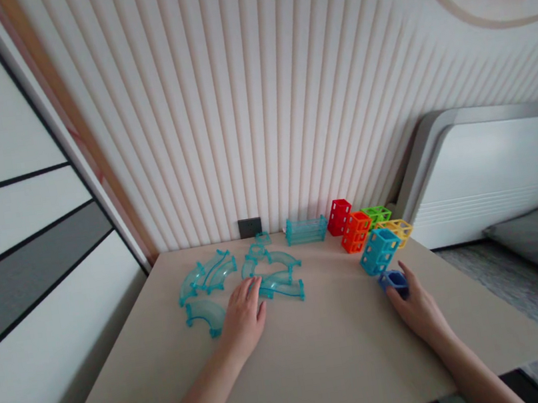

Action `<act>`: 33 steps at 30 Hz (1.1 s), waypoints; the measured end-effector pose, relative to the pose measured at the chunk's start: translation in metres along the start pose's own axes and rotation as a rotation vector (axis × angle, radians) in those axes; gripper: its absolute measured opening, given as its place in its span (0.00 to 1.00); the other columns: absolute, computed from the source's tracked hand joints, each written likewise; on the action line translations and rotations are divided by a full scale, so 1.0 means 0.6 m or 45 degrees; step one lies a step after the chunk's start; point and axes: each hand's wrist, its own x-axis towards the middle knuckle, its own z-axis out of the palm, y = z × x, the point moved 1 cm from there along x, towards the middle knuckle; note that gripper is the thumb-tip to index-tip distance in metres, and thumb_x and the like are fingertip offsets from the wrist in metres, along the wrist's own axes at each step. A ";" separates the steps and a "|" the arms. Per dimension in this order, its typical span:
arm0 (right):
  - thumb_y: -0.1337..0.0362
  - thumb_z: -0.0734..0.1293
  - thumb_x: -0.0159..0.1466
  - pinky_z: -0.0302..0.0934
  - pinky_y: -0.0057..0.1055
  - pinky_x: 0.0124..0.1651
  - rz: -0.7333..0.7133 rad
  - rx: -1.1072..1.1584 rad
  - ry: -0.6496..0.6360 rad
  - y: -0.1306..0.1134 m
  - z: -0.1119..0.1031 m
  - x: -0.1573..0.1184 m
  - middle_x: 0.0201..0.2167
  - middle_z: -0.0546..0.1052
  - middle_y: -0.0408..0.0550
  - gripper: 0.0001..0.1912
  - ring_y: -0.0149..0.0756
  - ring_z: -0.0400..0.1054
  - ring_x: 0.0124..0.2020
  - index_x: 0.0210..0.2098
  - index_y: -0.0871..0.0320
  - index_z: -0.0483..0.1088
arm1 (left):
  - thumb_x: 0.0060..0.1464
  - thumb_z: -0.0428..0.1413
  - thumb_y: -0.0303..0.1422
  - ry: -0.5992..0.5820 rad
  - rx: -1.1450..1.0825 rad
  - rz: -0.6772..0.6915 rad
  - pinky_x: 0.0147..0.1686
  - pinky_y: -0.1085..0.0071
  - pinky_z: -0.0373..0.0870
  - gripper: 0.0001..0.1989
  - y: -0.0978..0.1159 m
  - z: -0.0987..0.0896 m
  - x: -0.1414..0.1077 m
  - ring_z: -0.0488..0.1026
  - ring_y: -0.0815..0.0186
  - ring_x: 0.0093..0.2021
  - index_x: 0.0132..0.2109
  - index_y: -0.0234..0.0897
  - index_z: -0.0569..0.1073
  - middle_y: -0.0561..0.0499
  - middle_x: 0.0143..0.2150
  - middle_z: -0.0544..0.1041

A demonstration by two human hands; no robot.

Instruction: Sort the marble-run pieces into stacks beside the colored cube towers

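Backed by a fluted cream wall panel (214, 102), with a pale flat-topped bench (332, 353) in front. On the right, six lattice-sided plastic blocks, one per colour: a red block (339, 218), an orange block (356, 232), a green block (377, 213), a yellow block (401, 229), a light-blue block (380, 251) and a dark-blue block (396, 280). Pinched between thumb and fingers of the right hand (420, 309): the dark-blue block, just beside the light-blue one. Left of centre, several translucent turquoise plastic track pieces (284, 287), at least three in the left cluster and four in the middle one, too overlapped for an exact count. Near the wall, one straight turquoise rack-like stack (306, 231). Spread loosely, thumb apart, with fingertips at the nearest middle pieces: the left hand (242, 313). Between both hands, broad open room down to the near edge; beyond the yellow block, only a narrow margin before the right edge.
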 end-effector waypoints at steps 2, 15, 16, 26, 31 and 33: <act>0.45 0.59 0.60 0.65 0.51 0.53 -0.033 0.003 0.009 0.004 0.002 0.001 0.52 0.75 0.63 0.42 0.55 0.72 0.51 0.67 0.63 0.55 | 0.60 0.51 0.29 -0.013 0.061 -0.027 0.58 0.52 0.69 0.24 -0.009 0.007 -0.003 0.69 0.52 0.59 0.63 0.36 0.63 0.38 0.58 0.71; 0.67 0.63 0.65 0.64 0.49 0.58 -1.026 -0.014 -0.153 -0.235 0.059 -0.082 0.59 0.69 0.57 0.22 0.51 0.64 0.60 0.58 0.53 0.65 | 0.59 0.51 0.23 0.014 0.129 -0.037 0.55 0.52 0.73 0.13 -0.006 -0.005 0.003 0.71 0.53 0.58 0.48 0.38 0.75 0.40 0.59 0.71; 0.67 0.63 0.64 0.64 0.49 0.58 -1.098 -0.039 -0.193 -0.262 0.075 -0.080 0.59 0.70 0.58 0.22 0.52 0.63 0.60 0.58 0.54 0.65 | 0.59 0.51 0.22 0.018 0.129 -0.034 0.54 0.52 0.73 0.13 -0.007 -0.006 0.004 0.71 0.53 0.58 0.47 0.38 0.75 0.40 0.59 0.71; 0.69 0.65 0.66 0.62 0.44 0.55 -1.287 0.032 -0.239 -0.344 0.144 -0.054 0.49 0.77 0.55 0.18 0.46 0.70 0.50 0.55 0.55 0.68 | 0.63 0.51 0.26 0.135 -0.001 -0.001 0.52 0.57 0.76 0.08 -0.001 -0.031 0.022 0.75 0.58 0.52 0.42 0.39 0.74 0.45 0.54 0.74; 0.65 0.64 0.68 0.65 0.42 0.51 -1.248 0.164 -0.198 -0.315 0.115 -0.044 0.47 0.79 0.55 0.16 0.45 0.73 0.47 0.55 0.56 0.68 | 0.65 0.50 0.29 0.183 -0.169 0.015 0.54 0.59 0.72 0.06 0.018 -0.047 0.021 0.72 0.59 0.54 0.44 0.40 0.72 0.43 0.54 0.70; 0.65 0.63 0.68 0.65 0.42 0.50 -1.247 0.239 -0.171 -0.312 0.103 -0.044 0.46 0.79 0.55 0.14 0.45 0.73 0.46 0.52 0.56 0.70 | 0.65 0.50 0.30 0.200 -0.246 0.022 0.56 0.59 0.71 0.06 0.024 -0.054 0.020 0.71 0.59 0.55 0.46 0.40 0.71 0.44 0.53 0.70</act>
